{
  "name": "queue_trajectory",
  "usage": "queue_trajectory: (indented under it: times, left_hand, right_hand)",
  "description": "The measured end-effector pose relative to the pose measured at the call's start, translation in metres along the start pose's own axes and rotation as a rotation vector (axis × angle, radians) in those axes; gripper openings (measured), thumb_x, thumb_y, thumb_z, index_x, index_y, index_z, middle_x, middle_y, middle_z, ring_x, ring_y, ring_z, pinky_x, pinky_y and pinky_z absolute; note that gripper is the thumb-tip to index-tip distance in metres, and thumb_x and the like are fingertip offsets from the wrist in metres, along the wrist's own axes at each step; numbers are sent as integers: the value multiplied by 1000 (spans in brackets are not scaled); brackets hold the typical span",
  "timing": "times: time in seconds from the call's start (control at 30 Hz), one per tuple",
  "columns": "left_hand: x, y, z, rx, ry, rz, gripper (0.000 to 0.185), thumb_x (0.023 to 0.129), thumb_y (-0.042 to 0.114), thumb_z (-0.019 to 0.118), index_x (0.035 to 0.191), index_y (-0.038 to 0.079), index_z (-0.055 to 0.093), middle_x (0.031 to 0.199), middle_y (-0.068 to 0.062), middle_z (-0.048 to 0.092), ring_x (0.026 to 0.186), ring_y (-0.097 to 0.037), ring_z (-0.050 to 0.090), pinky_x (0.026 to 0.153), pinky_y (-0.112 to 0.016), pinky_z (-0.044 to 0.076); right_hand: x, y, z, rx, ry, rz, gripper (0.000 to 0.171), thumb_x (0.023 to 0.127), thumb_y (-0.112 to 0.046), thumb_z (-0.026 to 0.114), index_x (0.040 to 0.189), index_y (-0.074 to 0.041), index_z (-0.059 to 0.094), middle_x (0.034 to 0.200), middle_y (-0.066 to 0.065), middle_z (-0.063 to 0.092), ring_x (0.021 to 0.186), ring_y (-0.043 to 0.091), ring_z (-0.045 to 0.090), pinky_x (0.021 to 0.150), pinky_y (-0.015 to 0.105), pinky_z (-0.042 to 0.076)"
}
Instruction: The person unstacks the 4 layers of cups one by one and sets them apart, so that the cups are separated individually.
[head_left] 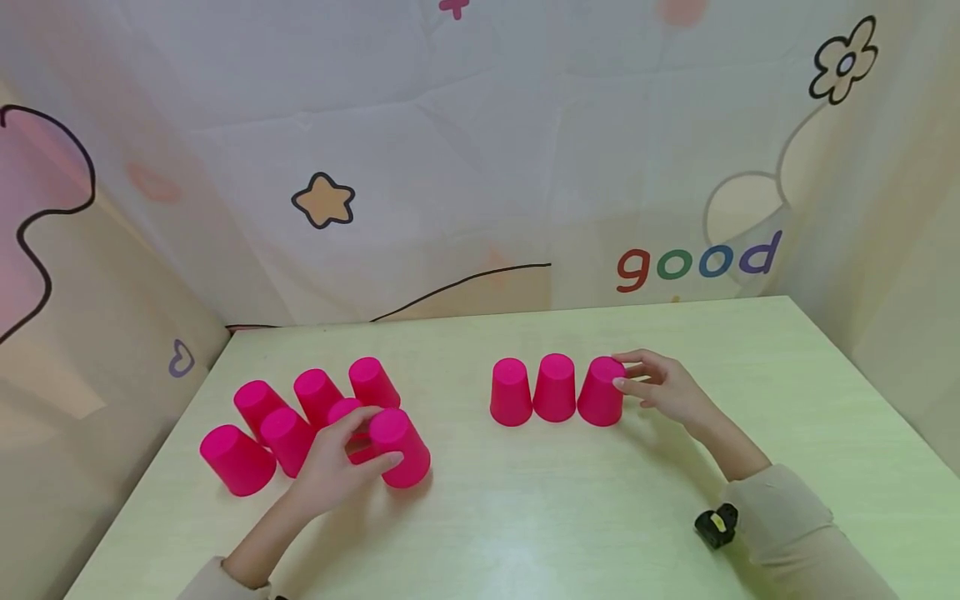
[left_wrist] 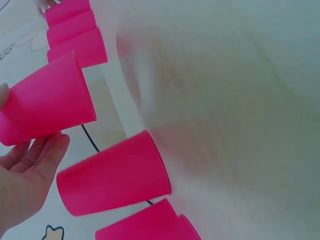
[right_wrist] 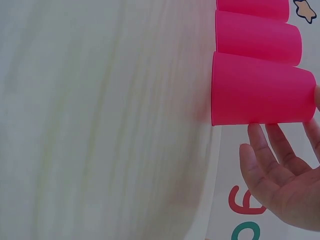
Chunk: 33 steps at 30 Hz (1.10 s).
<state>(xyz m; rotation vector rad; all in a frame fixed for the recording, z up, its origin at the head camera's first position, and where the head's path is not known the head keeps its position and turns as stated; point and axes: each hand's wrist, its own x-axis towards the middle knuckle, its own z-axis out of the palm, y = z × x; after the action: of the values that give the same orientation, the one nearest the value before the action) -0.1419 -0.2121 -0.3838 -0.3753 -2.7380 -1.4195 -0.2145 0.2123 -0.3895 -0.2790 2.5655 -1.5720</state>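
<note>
My left hand (head_left: 333,471) grips a pink cup (head_left: 408,458), thumb on its near side and fingers behind. In the left wrist view this cup (left_wrist: 47,102) is held clear of the table, wide rim down. Several more upside-down pink cups stand to the left and behind this hand, partly hidden by it. My right hand (head_left: 667,387) touches the rightmost cup (head_left: 602,396) of a row of three upside-down pink cups. Its thumb and forefinger lie at that cup's right edge; in the right wrist view, the other fingers spread loosely along its side (right_wrist: 262,95).
The pale wooden table (head_left: 510,517) ends at a printed cloth backdrop (head_left: 450,167), with more cloth at both sides. The row's middle cup (head_left: 555,387) and left cup (head_left: 512,392) stand close together. A small black device (head_left: 717,527) sits by the right sleeve.
</note>
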Motion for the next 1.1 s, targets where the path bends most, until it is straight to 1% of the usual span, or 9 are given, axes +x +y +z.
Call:
queue_trajectory:
  times: [0.13, 0.3, 0.47, 0.6, 0.67, 0.77, 0.9, 1.0, 1.1]
  left_hand:
    - [-9, -3, -9, -11, 31, -3, 53, 72, 26, 77, 118, 14, 53, 105, 2, 58, 94, -18, 58, 78, -32, 51]
    - [-20, -10, -21, -1, 83, 0, 54, 72, 22, 77, 118, 8, 53, 103, -2, 60, 93, -19, 58, 79, -31, 52]
    - [-35, -15, -36, 62, 137, -37, 54, 73, 20, 77, 118, 6, 53, 103, -5, 61, 90, -14, 60, 74, -28, 53]
    - [-45, -19, -50, 75, 152, -63, 52, 73, 17, 76, 118, 4, 52, 103, -8, 60, 87, -6, 57, 72, -25, 52]
    - [-50, -23, -58, 86, 159, -69, 52, 74, 15, 76, 118, 3, 52, 104, -9, 59, 86, -3, 58, 71, -23, 52]
    - [-57, -26, -70, 119, 168, -101, 53, 74, 15, 76, 119, 2, 51, 103, -10, 58, 83, -2, 60, 68, -21, 52]
    - [-65, -32, -83, 171, 183, -124, 53, 74, 18, 76, 119, 4, 51, 100, -5, 58, 81, 0, 57, 66, -19, 51]
    - [-71, -39, -91, 160, 179, -124, 52, 75, 16, 75, 119, 3, 52, 97, 0, 58, 83, -1, 55, 68, -16, 50]
    - [-77, -47, -99, 153, 168, -167, 52, 76, 19, 74, 119, 3, 51, 96, 4, 57, 83, 0, 54, 69, -15, 50]
  right_hand:
    - [0, 2, 0, 4, 2, 6, 47, 88, -21, 60, 128, -2, 46, 119, 24, 50, 105, 38, 51, 73, 43, 52]
    - [0, 4, 0, -2, 1, 11, 48, 88, -23, 61, 128, -2, 46, 119, 24, 50, 105, 38, 51, 73, 43, 52]
    - [0, 3, -1, -4, 5, -7, 46, 87, -22, 61, 127, -2, 47, 118, 24, 50, 103, 37, 52, 72, 42, 52]
    - [-1, 2, -2, -4, 8, -18, 45, 87, -20, 61, 126, -1, 47, 117, 24, 51, 101, 36, 53, 71, 41, 52]
    - [-1, 2, -1, -3, 9, -19, 45, 87, -20, 61, 126, -1, 47, 116, 24, 51, 100, 36, 53, 70, 41, 52]
    - [-1, 1, -1, -5, 13, -15, 46, 87, -21, 61, 126, -1, 47, 116, 24, 51, 100, 36, 54, 70, 41, 52]
    - [-1, 1, -1, -8, 14, -9, 46, 87, -21, 61, 126, -1, 47, 117, 24, 50, 100, 36, 53, 70, 41, 52]
    - [-1, 1, 0, -7, 12, -2, 46, 87, -21, 61, 126, -1, 47, 118, 24, 50, 102, 37, 52, 71, 41, 52]
    - [0, 1, 0, -1, 7, 10, 47, 87, -22, 61, 127, -2, 46, 119, 24, 49, 105, 38, 50, 72, 42, 52]
